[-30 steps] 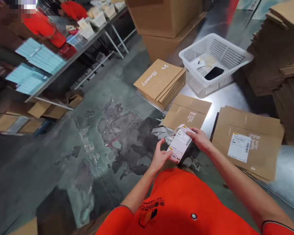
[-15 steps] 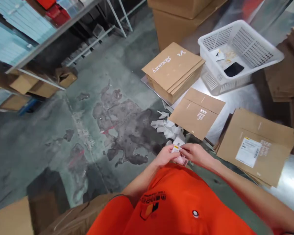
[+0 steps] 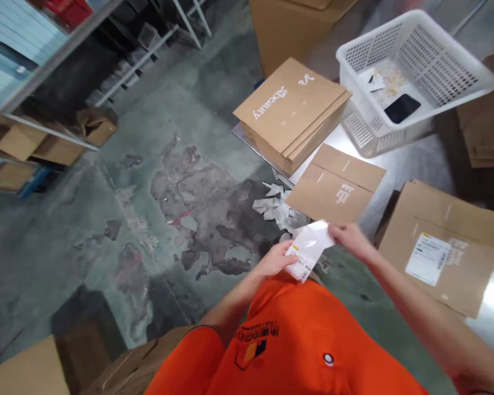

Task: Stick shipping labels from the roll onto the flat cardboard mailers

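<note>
White printed shipping label sheet (image 3: 307, 251) spans both hands, long axis lower-left to upper-right: left hand (image 3: 274, 260) pinches its lower end, right hand (image 3: 349, 240) grips its upper edge.

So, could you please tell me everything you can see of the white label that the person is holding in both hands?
The white label is a thin, flexible sheet, paper or film by its look, with a small yellow mark and dark barcode-like print near its lower end. It is held in the air in front of the orange shirt, tilted and blurred. The left hand pinches its lower edge; the right hand pulls at its upper part, which looks paler and may be a separating layer. It hangs above the green floor, near scraps of white paper.
</note>
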`<state>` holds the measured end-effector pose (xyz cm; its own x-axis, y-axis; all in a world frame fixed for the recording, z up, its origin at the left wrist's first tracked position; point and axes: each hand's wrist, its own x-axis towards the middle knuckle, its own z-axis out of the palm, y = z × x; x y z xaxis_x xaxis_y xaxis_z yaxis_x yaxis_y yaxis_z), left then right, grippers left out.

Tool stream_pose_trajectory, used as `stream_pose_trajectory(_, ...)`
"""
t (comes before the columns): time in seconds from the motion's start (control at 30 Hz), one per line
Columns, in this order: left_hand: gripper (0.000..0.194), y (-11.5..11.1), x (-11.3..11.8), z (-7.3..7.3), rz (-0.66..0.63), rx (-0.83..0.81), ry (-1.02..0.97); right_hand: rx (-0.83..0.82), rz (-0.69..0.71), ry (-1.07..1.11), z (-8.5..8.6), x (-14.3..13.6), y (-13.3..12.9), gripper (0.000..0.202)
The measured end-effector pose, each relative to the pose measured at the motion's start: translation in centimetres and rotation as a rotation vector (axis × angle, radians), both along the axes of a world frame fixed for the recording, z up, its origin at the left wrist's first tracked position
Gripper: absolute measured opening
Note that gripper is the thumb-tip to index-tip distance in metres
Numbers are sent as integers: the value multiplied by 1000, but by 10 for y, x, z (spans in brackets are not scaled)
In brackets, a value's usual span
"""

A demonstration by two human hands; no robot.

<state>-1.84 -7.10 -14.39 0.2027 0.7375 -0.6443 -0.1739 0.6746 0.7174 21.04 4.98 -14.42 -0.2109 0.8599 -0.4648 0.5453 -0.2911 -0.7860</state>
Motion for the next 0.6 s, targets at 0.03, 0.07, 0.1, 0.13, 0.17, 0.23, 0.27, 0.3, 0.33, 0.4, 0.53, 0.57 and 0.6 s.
stream_pose_trajectory(0.03, 74, -1, -7, -1, -11, -5, 7, 2, -118, -38, -3, 16, 16, 20)
stream_pose_trajectory(0.07, 84, -2, -13, -2, -34, -4, 22, 27, -209, -79, -4, 31, 30, 18)
stream_pose_trajectory(0.1, 87, -2, -18, -2, -72, 9, 55, 67, -284, -120, -3, 44, 41, 18)
stream_pose_trajectory(0.13, 85, 0, -21, -3, -124, 37, 107, 106, -366, -159, -1, 53, 47, 20)
stream_pose_trajectory(0.17, 80, 4, -23, -4, -190, 80, 174, 155, -416, -191, 3, 56, 48, 23)
stream_pose_trajectory(0.23, 71, 15, -19, -4, -334, 176, 303, 268, -320, -189, 14, 43, 33, 29)
stream_pose_trajectory(0.27, 67, 22, -15, -4, -394, 211, 345, 318, -156, -138, 20, 30, 20, 31)
stream_pose_trajectory(0.3, 63, 29, -11, -3, -442, 238, 372, 356, 66, -61, 25, 16, 5, 32)
stream_pose_trajectory(0.33, 57, 35, -7, -1, -473, 260, 388, 361, 308, 50, 30, 2, -8, 34)
stream_pose_trajectory(0.4, 44, 42, -2, 4, -512, 304, 423, 296, 524, 169, 34, -16, -24, 45)
stream_pose_trajectory(0.53, 38, 41, -1, 17, -674, 433, 540, -83, 306, 152, 21, -11, -14, 52)
stream_pose_trajectory(0.57, 38, 40, -1, 19, -720, 458, 560, -198, 288, 180, 15, -8, -9, 53)
stream_pose_trajectory(0.6, 37, 40, 1, 20, -755, 470, 571, -306, 299, 228, 10, -6, -5, 53)
